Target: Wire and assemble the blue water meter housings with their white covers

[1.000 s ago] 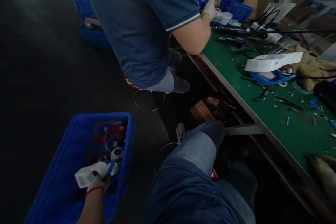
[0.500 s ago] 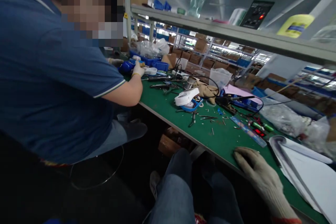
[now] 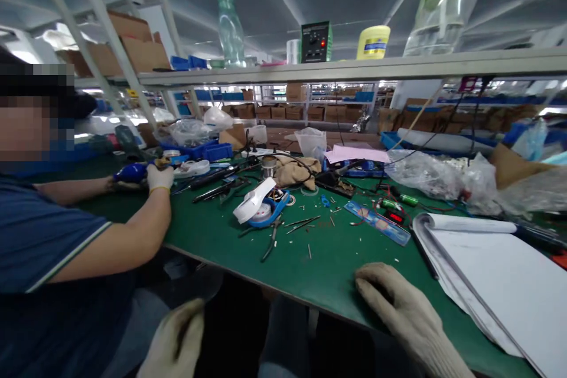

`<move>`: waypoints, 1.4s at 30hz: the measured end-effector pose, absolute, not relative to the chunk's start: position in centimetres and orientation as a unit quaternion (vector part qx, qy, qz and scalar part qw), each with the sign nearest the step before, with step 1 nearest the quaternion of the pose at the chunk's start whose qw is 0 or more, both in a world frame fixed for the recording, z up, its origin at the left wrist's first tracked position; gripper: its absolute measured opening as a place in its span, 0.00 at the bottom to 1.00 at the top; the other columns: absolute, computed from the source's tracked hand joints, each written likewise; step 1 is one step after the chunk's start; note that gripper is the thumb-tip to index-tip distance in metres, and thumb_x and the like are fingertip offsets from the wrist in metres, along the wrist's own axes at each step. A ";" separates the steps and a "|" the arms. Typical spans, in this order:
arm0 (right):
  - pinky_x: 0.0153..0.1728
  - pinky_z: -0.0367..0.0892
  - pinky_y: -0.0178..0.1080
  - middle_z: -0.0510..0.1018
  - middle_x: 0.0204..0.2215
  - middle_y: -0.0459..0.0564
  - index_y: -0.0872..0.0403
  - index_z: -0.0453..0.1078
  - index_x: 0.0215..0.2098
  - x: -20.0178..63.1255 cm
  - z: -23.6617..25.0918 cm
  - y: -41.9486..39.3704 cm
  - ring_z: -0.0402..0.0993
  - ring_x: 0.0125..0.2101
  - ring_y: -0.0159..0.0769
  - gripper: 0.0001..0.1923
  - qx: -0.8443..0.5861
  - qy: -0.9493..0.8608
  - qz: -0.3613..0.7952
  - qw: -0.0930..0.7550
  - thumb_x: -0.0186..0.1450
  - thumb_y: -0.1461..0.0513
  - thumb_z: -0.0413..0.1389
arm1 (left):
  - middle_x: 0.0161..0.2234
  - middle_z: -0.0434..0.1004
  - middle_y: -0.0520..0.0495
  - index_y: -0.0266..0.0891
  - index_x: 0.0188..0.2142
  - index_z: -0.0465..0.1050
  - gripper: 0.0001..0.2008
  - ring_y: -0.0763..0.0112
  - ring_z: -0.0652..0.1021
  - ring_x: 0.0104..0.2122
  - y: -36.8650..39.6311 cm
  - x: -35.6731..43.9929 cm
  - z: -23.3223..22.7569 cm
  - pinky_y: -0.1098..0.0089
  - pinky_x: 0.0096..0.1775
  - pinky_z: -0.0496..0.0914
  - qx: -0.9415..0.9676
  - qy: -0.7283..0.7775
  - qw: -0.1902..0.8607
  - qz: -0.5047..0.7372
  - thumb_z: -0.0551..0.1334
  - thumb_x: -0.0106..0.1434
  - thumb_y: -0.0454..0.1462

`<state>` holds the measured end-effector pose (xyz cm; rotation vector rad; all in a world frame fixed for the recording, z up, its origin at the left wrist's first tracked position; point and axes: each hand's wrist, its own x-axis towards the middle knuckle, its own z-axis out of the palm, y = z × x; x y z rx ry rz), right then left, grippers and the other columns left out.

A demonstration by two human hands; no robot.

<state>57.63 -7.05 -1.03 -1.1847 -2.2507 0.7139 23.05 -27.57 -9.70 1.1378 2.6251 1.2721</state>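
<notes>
My right hand [image 3: 403, 313], in a cream knitted glove, rests on the front part of the green bench [image 3: 328, 271]. Its fingers are loosely bent, the thumb lies apart, and nothing shows in its grasp. To its right lies a clipboard with white sheets [image 3: 500, 271]. My left hand [image 3: 175, 336], gloved too, hangs in front of the bench edge at the bottom of the view. A gap shows between its thumb and fingers, with nothing visible in it. Pliers [image 3: 271, 242] and a white-and-blue device with its casing open [image 3: 261, 207] lie farther back.
A co-worker [image 3: 53, 236] at the left handles a blue object [image 3: 130, 172] with gloved hands. Mid-bench are a clear blue-tinted strip [image 3: 376, 223], green batteries [image 3: 407, 199], a lit red display [image 3: 394, 217] and small scraps. A shelf [image 3: 283, 74] with bottles runs above.
My view has swung right and levelled, putting the co-worker farther left. My left hand has come into view from below. My right hand still rests on the bench.
</notes>
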 end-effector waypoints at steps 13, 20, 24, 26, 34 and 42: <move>0.46 0.67 0.40 0.77 0.41 0.44 0.45 0.72 0.43 59.2 -1.7 -7.1 0.73 0.43 0.37 0.09 -0.388 -0.810 0.340 0.279 0.74 0.55 0.51 | 0.66 0.54 0.33 0.44 0.42 0.79 0.17 0.34 0.59 0.62 -4.9 26.2 -0.7 0.39 0.53 0.58 0.503 0.829 -0.226 0.094 0.62 0.62 0.50; 0.44 0.66 0.40 0.77 0.39 0.44 0.47 0.72 0.40 59.3 -1.7 -7.2 0.73 0.43 0.37 0.06 -0.370 -0.820 0.331 0.286 0.73 0.58 0.53 | 0.64 0.56 0.32 0.46 0.45 0.78 0.19 0.37 0.64 0.56 -1.8 25.6 -0.7 0.43 0.47 0.60 0.467 0.854 -0.224 0.051 0.64 0.57 0.50; 0.46 0.65 0.39 0.77 0.39 0.43 0.47 0.72 0.41 59.5 -2.2 -7.6 0.73 0.43 0.36 0.05 -0.359 -0.824 0.308 0.312 0.72 0.58 0.54 | 0.60 0.61 0.28 0.35 0.48 0.75 0.22 0.41 0.65 0.54 -1.2 25.5 -1.3 0.48 0.49 0.60 0.444 0.861 -0.242 0.056 0.60 0.58 0.44; 0.46 0.64 0.39 0.77 0.39 0.44 0.47 0.72 0.41 59.6 -2.4 -7.7 0.72 0.43 0.36 0.04 -0.354 -0.827 0.297 0.321 0.72 0.59 0.55 | 0.57 0.64 0.28 0.32 0.49 0.75 0.23 0.42 0.67 0.52 -1.2 25.5 -1.3 0.49 0.48 0.60 0.440 0.859 -0.252 0.066 0.59 0.58 0.44; 0.44 0.64 0.39 0.78 0.38 0.44 0.48 0.73 0.39 59.8 -2.4 -7.9 0.73 0.42 0.37 0.03 -0.351 -0.832 0.266 0.337 0.71 0.59 0.57 | 0.55 0.66 0.29 0.31 0.44 0.76 0.24 0.43 0.68 0.50 -3.9 26.9 1.5 0.50 0.47 0.60 0.462 0.815 -0.324 0.135 0.54 0.65 0.49; 0.43 0.68 0.37 0.79 0.41 0.45 0.49 0.73 0.42 59.4 -1.6 -6.8 0.75 0.42 0.35 0.07 -0.379 -0.790 0.340 0.340 0.72 0.59 0.53 | 0.54 0.71 0.36 0.41 0.39 0.77 0.12 0.46 0.70 0.55 -7.9 33.6 0.5 0.44 0.54 0.62 0.628 0.620 -0.420 0.210 0.64 0.62 0.45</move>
